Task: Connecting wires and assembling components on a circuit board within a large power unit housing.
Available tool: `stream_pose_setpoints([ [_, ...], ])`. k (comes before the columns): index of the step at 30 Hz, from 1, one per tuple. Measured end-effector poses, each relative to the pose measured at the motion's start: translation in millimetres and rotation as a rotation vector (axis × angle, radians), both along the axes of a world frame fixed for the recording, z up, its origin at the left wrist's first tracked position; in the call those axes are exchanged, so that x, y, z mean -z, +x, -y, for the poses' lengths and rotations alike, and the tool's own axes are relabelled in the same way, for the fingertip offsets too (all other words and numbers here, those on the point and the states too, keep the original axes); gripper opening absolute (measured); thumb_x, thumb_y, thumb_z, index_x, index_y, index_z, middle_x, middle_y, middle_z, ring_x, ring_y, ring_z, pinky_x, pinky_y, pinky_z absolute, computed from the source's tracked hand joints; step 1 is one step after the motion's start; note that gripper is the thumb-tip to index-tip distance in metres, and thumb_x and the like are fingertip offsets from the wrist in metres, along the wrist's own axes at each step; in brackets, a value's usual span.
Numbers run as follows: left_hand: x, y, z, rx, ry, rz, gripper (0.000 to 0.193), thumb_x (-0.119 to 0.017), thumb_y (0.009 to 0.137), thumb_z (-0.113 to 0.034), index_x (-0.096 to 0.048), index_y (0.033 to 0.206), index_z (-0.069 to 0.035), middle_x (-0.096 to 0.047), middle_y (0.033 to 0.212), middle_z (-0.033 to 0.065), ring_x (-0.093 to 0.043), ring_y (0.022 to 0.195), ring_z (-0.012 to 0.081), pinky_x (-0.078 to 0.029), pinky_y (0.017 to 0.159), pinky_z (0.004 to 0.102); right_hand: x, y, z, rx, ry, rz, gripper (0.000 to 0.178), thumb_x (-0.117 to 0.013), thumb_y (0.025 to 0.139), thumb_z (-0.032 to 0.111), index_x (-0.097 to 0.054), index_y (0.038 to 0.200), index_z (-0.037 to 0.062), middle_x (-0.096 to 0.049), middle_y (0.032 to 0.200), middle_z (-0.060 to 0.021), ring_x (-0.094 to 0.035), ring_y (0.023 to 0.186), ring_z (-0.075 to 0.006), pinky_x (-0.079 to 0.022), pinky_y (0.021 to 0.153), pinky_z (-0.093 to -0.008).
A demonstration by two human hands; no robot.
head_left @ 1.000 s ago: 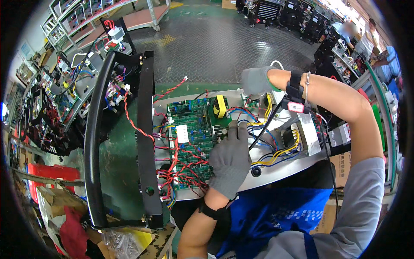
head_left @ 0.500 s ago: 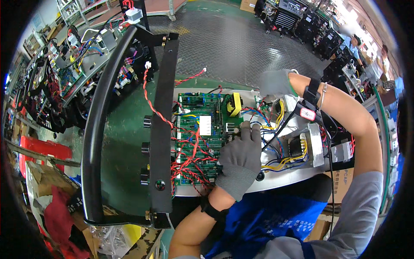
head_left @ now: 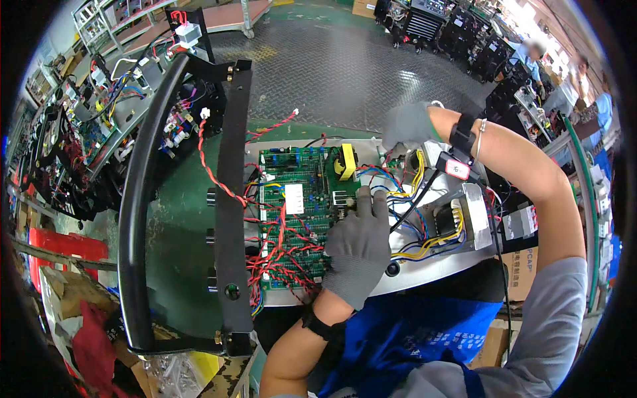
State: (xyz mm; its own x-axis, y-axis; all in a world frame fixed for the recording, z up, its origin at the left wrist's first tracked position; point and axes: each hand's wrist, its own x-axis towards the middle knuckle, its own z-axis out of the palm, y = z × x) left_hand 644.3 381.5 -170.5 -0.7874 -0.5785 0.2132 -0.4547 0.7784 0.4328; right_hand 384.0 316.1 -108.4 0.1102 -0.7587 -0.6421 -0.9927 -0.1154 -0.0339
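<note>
My left hand, in a grey glove, lies over the right side of a green circuit board with its fingers stretched out. Its fingertips rest near a small heat sink and a yellow-wrapped transformer. My right hand, gloved too, is bent down at the far edge of the pale metal panel. Its fingers are curled beside a small board, and whatever they grip is hidden. Blue and yellow wires run close by. Red twisted wires spread across the green board.
A black frame with a curved handle bar stands left of the panel. A second transformer sits beside a metal bracket on the right. Farther left are opened machines and a red box. People work at the far right.
The frame, panel and both hands appear shifted slightly left in the view. My right hand, blurred before, now shows more sharply at the panel's far edge. The left hand stays on the board.
</note>
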Motion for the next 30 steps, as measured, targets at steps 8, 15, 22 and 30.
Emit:
stream_pose_setpoints([
  [8,-4,3,0,-0.022,-0.002,-0.008,0.057,-0.062,0.075,-0.011,-0.044,0.129,-0.007,-0.051,0.129,0.0169,-0.065,0.081,0.0321,-0.054,0.066,0.0409,-8,24,4,0.472,0.03,-0.085,0.017,-0.061,0.083,0.029,-0.071,0.093,0.0187,-0.068,0.079,-0.0001,-0.061,0.063,-0.0175,-0.045,0.052,-0.0325],
  [15,-9,-4,-6,-0.037,0.011,-0.004,0.058,-0.064,0.073,-0.01,-0.045,0.128,-0.011,-0.052,0.128,0.0144,-0.064,0.075,0.033,-0.053,0.065,0.0407,10,-33,14,-0.106,-0.286,-0.025,0.03,-0.059,0.081,0.031,-0.069,0.083,0.0027,-0.069,0.083,-0.0132,-0.063,0.071,-0.0303,-0.049,0.064,-0.0422],
  [22,-5,1,-6,-0.033,-0.015,-0.04,0.06,-0.064,0.072,-0.009,-0.046,0.129,-0.011,-0.053,0.126,0.0139,-0.065,0.075,0.0324,-0.053,0.064,0.0407,0,-6,20,0.219,-0.255,-0.209,0.036,-0.058,0.078,0.034,-0.07,0.092,0.0034,-0.069,0.091,-0.0152,-0.065,0.081,-0.0325,-0.051,0.074,-0.0457],
  [30,-10,1,-5,-0.034,0.025,-0.041,0.062,-0.065,0.071,-0.01,-0.046,0.13,-0.013,-0.054,0.125,0.0149,-0.065,0.076,0.0322,-0.054,0.065,0.0404,21,-7,23,0.179,-0.272,-0.277,0.031,-0.064,0.071,0.023,-0.071,0.094,0.0029,-0.068,0.096,-0.0199,-0.066,0.088,-0.0361,-0.053,0.074,-0.0452],
])
